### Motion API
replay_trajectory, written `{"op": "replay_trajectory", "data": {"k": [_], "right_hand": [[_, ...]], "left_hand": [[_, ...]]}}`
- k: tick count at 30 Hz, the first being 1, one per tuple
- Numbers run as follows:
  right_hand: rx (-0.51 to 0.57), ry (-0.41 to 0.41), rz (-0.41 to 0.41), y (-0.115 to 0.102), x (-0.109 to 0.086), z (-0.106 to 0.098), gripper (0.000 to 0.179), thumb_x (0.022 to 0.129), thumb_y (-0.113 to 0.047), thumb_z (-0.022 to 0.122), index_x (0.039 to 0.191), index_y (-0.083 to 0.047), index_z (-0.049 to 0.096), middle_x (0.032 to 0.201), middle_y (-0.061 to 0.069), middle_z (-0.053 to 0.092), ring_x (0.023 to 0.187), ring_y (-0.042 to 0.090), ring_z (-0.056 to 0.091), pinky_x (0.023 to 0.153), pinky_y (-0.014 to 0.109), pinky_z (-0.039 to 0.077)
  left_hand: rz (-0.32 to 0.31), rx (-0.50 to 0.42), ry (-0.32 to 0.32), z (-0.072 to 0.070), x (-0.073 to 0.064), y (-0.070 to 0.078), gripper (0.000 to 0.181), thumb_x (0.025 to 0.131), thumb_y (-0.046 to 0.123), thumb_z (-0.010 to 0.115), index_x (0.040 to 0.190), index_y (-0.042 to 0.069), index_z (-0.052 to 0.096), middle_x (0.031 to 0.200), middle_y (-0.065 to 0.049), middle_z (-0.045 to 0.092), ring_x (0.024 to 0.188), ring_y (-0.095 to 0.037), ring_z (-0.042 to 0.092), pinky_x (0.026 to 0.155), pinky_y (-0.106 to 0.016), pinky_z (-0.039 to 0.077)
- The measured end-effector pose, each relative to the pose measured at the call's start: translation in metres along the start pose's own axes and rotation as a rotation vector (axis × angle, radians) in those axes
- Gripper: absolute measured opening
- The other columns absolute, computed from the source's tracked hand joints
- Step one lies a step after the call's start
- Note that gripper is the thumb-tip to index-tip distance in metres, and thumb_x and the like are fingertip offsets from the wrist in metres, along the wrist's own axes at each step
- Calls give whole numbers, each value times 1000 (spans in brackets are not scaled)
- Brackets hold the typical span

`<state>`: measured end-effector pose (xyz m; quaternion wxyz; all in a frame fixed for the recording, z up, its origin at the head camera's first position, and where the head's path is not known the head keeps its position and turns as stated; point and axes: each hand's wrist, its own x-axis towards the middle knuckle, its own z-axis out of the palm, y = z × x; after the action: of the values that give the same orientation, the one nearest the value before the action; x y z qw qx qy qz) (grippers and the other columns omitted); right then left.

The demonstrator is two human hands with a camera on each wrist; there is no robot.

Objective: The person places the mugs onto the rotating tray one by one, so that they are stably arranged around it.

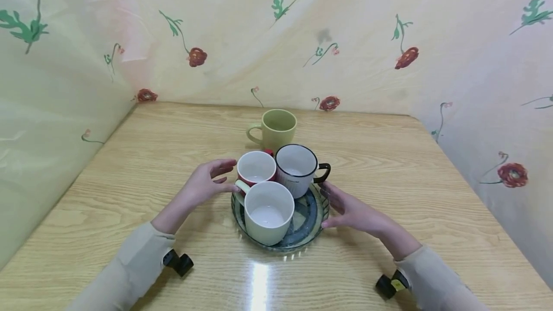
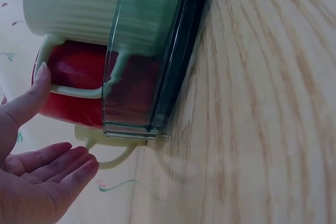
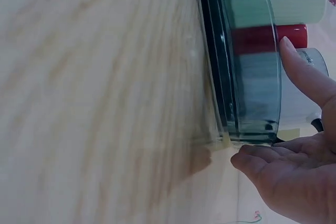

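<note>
A clear glass dish (image 1: 304,244) on the table holds three mugs. A pale mug (image 1: 261,234) with ribbed sides stands at the front, its handle turned left. Behind it are a red mug (image 2: 73,64) with a white inside and a white mug (image 1: 295,187) with a dark rim and dark handle. My left hand (image 1: 203,184) is at the dish's left side, thumb tip by the pale mug's handle, fingers extended. On the right, my right hand (image 1: 356,212) has its thumb at the dish's rim and its other fingers stretched along the side. Neither hand grips anything.
A yellow-green mug (image 1: 278,137) stands on the wooden table (image 1: 380,152) just behind the dish, handle to the left. Flower-patterned cloth (image 1: 233,37) hangs along the back and both sides of the table.
</note>
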<state>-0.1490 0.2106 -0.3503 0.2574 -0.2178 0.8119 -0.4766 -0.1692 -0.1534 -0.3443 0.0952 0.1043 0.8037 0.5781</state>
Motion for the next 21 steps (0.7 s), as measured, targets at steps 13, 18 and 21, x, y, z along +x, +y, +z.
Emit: {"op": "replay_trajectory", "data": {"k": [13,18,21], "right_hand": [[11,-23,14,5,0,-7,106,81,-12,76,150,11,0,157,34,5,145,50,6,118,60,11],[-9,-16,27,6,1,-9,104,82,-13,76,151,10,3,156,34,9,144,52,9,118,62,13],[-16,-14,37,4,-1,-9,103,82,-14,76,151,10,4,156,35,11,144,53,11,118,62,14]], "left_hand": [[-34,62,22,-5,14,-4,57,87,7,70,137,-10,47,140,-28,50,133,-39,48,110,-46,43],[-26,87,8,-6,21,-3,55,89,8,68,137,-10,46,140,-28,50,132,-40,48,111,-47,43],[-27,110,1,-7,25,0,55,89,8,68,137,-9,47,141,-27,50,133,-40,47,111,-48,42]]}}
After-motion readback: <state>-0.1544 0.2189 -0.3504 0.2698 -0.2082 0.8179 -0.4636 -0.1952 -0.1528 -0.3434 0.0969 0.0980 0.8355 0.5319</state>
